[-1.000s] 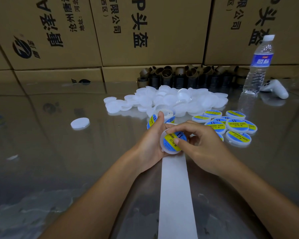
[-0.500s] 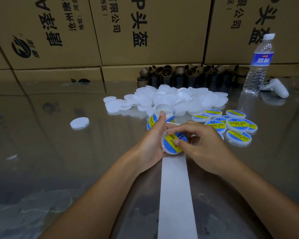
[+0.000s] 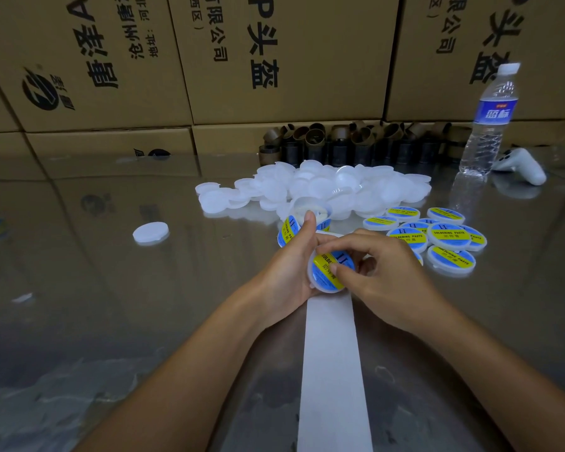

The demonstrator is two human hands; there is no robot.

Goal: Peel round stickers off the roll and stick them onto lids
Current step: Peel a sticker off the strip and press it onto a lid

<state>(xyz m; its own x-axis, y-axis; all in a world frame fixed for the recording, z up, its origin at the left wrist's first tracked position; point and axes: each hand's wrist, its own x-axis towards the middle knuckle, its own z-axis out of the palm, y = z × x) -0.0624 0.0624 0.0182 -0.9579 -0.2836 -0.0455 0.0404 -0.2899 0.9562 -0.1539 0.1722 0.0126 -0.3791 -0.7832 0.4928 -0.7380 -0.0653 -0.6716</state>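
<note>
A wall of stacked cardboard boxes [image 3: 274, 60] stands along the far edge of the table [image 3: 111, 305], printed with big black Chinese characters and, on the left box, a round black logo. At their foot lies a jumbled row of short tubes [image 3: 356, 145], some brown and some dark, some upright and others tipped over. To the right of these a clear water bottle [image 3: 490, 125] stands upright, with a white cap and a blue label. Just beside it, further right, a white controller-shaped device [image 3: 522, 168] lies on the table. The tabletop is glossy and mirrors the boxes and the bottle; towards the near left corner its sheen looks wrinkled.
</note>
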